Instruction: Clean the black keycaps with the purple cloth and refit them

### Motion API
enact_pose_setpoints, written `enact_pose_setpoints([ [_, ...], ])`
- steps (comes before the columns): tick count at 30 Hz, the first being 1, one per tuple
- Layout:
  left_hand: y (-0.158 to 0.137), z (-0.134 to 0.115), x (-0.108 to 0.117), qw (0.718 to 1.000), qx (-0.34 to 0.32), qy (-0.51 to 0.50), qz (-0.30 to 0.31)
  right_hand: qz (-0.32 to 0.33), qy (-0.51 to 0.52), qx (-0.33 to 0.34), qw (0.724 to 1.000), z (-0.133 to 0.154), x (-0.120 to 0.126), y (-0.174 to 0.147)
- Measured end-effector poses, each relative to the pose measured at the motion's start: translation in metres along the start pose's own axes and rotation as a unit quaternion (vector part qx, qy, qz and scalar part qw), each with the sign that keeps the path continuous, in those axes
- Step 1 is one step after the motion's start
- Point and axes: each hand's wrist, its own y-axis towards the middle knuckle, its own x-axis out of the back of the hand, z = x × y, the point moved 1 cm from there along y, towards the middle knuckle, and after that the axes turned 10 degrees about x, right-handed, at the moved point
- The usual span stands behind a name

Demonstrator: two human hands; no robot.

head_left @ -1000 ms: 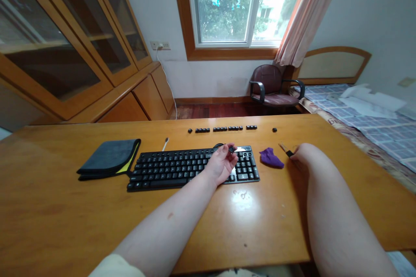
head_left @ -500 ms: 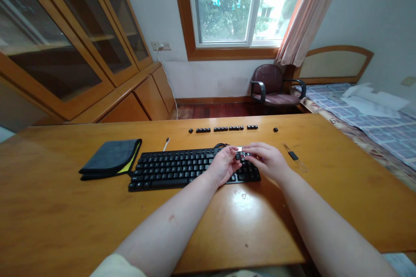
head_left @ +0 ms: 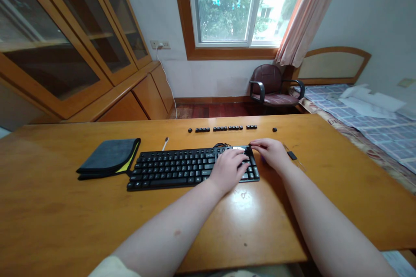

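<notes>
The black keyboard (head_left: 175,169) lies on the wooden table. My left hand (head_left: 229,165) rests over its number-pad side, fingers apart and touching the keys. At the keyboard's top right corner, my right hand (head_left: 268,152) has thumb and fingertips pinched together. Whatever lies between those fingertips is too small to make out; a dark spot shows there. Loose black keycaps (head_left: 220,128) stand in short rows behind the keyboard, with a single keycap (head_left: 274,130) off to the right. A small keycap puller-like tool (head_left: 292,155), dark with wire loops, lies beside my right hand.
A folded grey cloth (head_left: 108,156) with a yellow underside sits left of the keyboard. Behind the keyboard lies a small brush (head_left: 165,143) with a white handle. Beyond the table stand a maroon armchair (head_left: 268,80), a bed (head_left: 357,104) and a glass-door cabinet (head_left: 107,21).
My hands, together above the number pad with a small pale thing between them, have come apart. The left has lowered onto the keys; the right has moved to the keyboard's top right corner.
</notes>
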Motion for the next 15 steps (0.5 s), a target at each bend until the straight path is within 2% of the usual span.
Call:
enact_pose_setpoints([
  [2,-0.005,-0.001,-0.005,0.991,-0.019,0.135,0.009,0.043,0.008,-0.044,0.998,-0.006,-0.005,0.001],
  [5,-0.01,-0.001,-0.014,0.969,-0.02,0.241,0.042,0.088,0.026,-0.072,0.993,-0.006,-0.009,0.002],
  [8,-0.01,0.001,-0.017,0.959,-0.025,0.275,0.067,0.106,0.046,-0.08,0.99,-0.004,-0.01,0.002],
  [15,-0.009,0.002,-0.016,0.957,-0.026,0.28,0.068,0.092,0.062,-0.07,0.991,-0.014,-0.015,-0.001],
])
